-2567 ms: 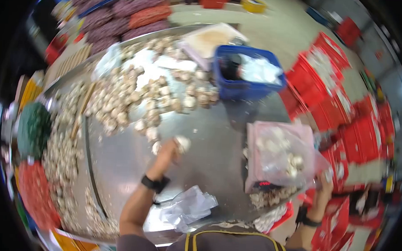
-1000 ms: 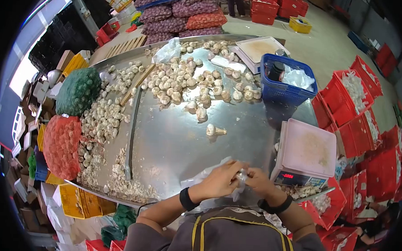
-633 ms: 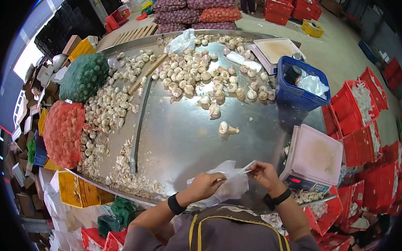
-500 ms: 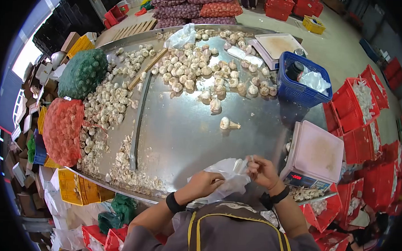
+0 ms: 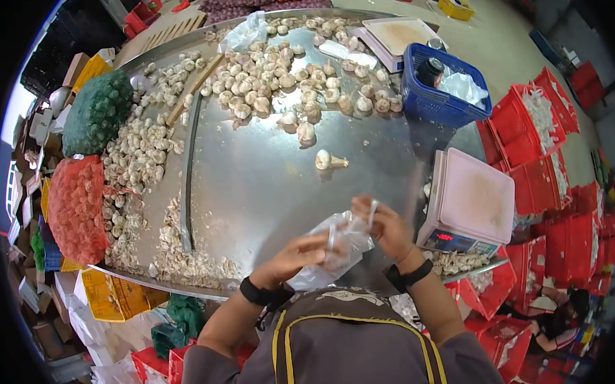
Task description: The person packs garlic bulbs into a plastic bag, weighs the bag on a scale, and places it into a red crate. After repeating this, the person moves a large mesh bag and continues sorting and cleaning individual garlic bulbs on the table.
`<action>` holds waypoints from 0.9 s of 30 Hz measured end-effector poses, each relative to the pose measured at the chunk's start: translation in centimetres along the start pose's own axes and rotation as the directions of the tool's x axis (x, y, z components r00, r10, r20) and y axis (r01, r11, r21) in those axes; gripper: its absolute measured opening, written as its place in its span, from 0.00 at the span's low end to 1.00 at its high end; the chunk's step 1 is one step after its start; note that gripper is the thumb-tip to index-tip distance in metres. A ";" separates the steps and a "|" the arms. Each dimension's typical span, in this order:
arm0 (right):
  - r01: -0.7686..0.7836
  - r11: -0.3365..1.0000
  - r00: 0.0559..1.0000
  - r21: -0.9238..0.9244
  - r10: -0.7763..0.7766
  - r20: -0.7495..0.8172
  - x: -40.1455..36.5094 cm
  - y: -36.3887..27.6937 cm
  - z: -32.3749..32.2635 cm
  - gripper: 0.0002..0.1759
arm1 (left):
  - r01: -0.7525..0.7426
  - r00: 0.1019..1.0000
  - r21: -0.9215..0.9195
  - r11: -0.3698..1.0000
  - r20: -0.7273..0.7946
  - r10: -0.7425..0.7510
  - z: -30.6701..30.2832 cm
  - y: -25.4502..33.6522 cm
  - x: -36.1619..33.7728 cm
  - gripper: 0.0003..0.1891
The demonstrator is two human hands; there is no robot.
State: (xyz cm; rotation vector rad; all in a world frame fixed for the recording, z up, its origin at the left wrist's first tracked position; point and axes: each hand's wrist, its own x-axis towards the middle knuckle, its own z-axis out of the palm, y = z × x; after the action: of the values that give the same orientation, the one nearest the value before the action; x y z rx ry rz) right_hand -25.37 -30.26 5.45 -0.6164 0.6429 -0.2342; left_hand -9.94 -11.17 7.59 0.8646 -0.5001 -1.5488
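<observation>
A clear plastic bag hangs between my two hands at the near edge of the metal table. My left hand is closed on the bag's left side. Its right side is in the fingers of my right hand, by a white strip like a handle. Beyond the hands lies one garlic bulb with a stem. A large heap of garlic bulbs covers the far part of the table.
A pink-topped scale stands right of my hands. A blue basket is at the far right. A metal bar divides off more garlic on the left, near red and green net sacks. Another person is low at the right.
My hands have lifted and spread the bag, with its top and handles now showing. The view has shifted, so the table's contents appear higher and further left.
</observation>
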 end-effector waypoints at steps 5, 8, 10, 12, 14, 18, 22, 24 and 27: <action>0.538 0.293 0.842 -0.791 -0.146 0.519 -3.0 2.6 1.4 0.09 | 0.052 0.995 0.415 0.908 -0.102 -0.010 0.8 1.0 2.2 0.16; 0.088 0.996 0.996 -0.017 -0.089 -0.025 1.4 2.9 -6.3 0.13 | -0.056 0.989 0.683 0.729 -0.061 0.134 -2.8 -2.9 2.5 0.13; -0.091 0.978 0.995 0.188 0.096 -0.015 0.3 1.2 -4.2 0.14 | 0.004 0.983 0.605 0.796 -0.147 0.106 -3.3 -2.5 2.5 0.16; -0.303 0.940 0.862 -0.160 0.342 0.374 -1.3 1.5 -2.4 0.15 | 0.053 0.983 0.526 0.849 -0.175 0.047 -1.6 -1.8 1.6 0.19; -0.207 0.970 0.924 0.124 0.152 0.351 2.1 3.6 -5.6 0.18 | -0.249 0.967 0.851 0.463 0.190 0.171 0.8 -0.1 0.7 0.20; 0.056 0.975 0.980 0.217 -0.012 -0.199 4.8 4.5 -7.5 0.16 | -0.270 0.957 0.796 0.541 0.286 0.057 1.5 -0.9 0.3 0.20; 0.419 0.472 0.843 -0.775 -0.519 0.140 2.4 8.0 -3.4 0.20 | 0.017 0.983 0.419 0.908 -0.175 0.063 -0.7 -0.6 1.4 0.15; 0.373 0.200 0.867 -0.906 -0.423 0.264 1.4 8.5 -3.4 0.17 | -0.024 0.989 0.394 0.919 -0.127 0.080 -0.1 -0.1 2.2 0.13; 0.354 0.048 0.728 -0.934 -0.642 0.243 0.2 9.7 -5.8 0.10 | -0.077 0.991 0.417 0.906 -0.070 0.117 1.5 0.6 2.7 0.08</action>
State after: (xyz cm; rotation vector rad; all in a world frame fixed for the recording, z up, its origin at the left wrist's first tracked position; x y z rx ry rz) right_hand -28.66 -25.33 -4.16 -2.1396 0.7463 -0.6224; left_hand -10.70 -14.15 8.34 1.2116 -0.8099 -1.3221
